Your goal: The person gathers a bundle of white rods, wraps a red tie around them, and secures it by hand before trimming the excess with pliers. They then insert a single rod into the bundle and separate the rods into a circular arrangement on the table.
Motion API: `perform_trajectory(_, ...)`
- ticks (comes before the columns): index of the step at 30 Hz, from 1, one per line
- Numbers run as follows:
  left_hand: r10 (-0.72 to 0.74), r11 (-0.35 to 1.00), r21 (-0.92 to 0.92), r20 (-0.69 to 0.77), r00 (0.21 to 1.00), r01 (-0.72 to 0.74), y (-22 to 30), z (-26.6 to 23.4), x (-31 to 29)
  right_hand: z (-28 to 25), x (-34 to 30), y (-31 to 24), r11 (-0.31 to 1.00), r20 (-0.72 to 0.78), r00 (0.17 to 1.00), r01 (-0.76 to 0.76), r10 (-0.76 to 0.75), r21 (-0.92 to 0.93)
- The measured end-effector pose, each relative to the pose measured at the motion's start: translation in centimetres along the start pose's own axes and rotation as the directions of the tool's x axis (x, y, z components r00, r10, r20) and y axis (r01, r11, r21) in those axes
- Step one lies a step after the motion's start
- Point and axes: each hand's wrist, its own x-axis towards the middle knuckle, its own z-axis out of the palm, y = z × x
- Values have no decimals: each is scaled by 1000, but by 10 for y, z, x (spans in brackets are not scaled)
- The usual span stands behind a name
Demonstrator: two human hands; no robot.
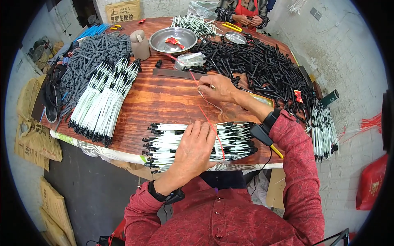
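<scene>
In front of me a bundle of thin white rods with black ends [236, 139] lies crosswise at the table's near edge. My left hand [193, 147] rests over its middle, fingers together across the top and thumb on the near side. A narrow red strip [212, 126] runs across the bundle just right of that hand and up to my right hand [218, 87]. The right fingers are pinched on the strip, above the table and beyond the bundle. A small dark tip shows between these fingers; its kind I cannot tell. The strip's free end sticks out past them.
At left stand tied white rods [102, 102] beside grey plastic parts [98, 53]. Black parts [262, 65] heap at right. A metal bowl [158, 40], a beige flask [140, 47] and a dark bar [174, 74] sit farther back. A co-worker's hands [248, 20] handle something across the table.
</scene>
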Motion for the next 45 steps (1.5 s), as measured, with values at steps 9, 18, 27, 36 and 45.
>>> perform_trajectory(9,-11,1000,-18,1,1000,11,2,2,-2,5,-4,12,979,91,988,141,-128,-148)
perform_trajectory(18,-30,999,-17,4,1000,30,2,2,-3,8,20,1,949,82,962,270,-260,-160)
perform_trajectory(27,-45,997,-56,11,999,46,1,3,-3,12,27,10,891,228,872,453,-434,-36)
perform_trajectory(36,-47,998,-47,49,998,50,0,-1,-1,-8,-20,37,865,233,878,463,-418,-194)
perform_trajectory(45,-52,998,-41,68,996,54,3,-1,-1,-4,-36,37,785,218,845,534,-488,-313)
